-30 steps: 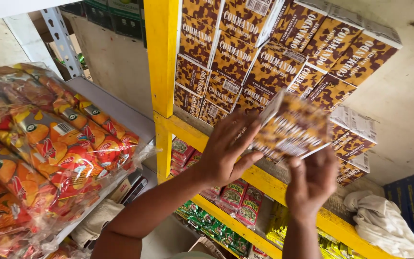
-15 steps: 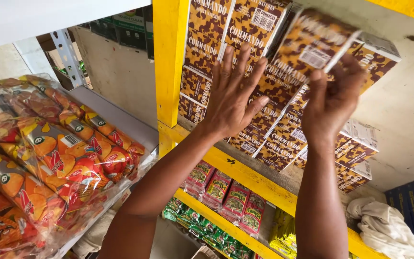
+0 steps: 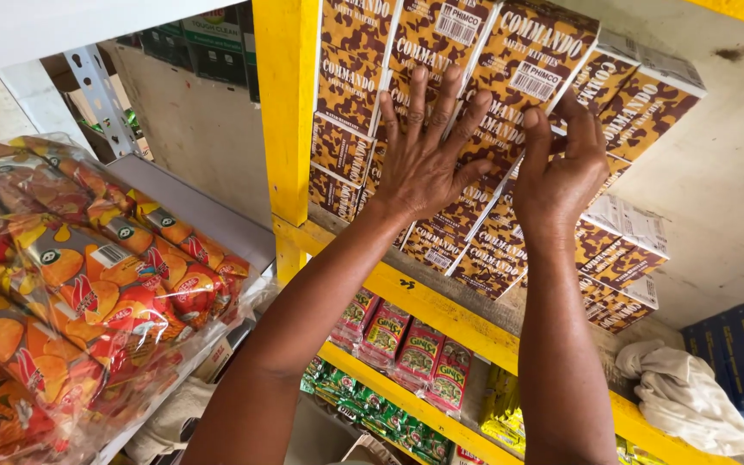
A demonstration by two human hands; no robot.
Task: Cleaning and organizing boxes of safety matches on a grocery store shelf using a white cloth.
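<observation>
Brown-yellow carton (image 3: 527, 65) on yellow shelf (image 3: 441, 314), left hand (image 3: 424, 155), right hand (image 3: 561, 172) fingers spread flat against it

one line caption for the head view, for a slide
Left hand and right hand press flat on stacked brown patterned boxes on a yellow shelf.

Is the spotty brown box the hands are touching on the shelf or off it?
On it. The spotty brown box sits atop the stacked boxes, with the left hand and right hand pressed flat against it.
</observation>
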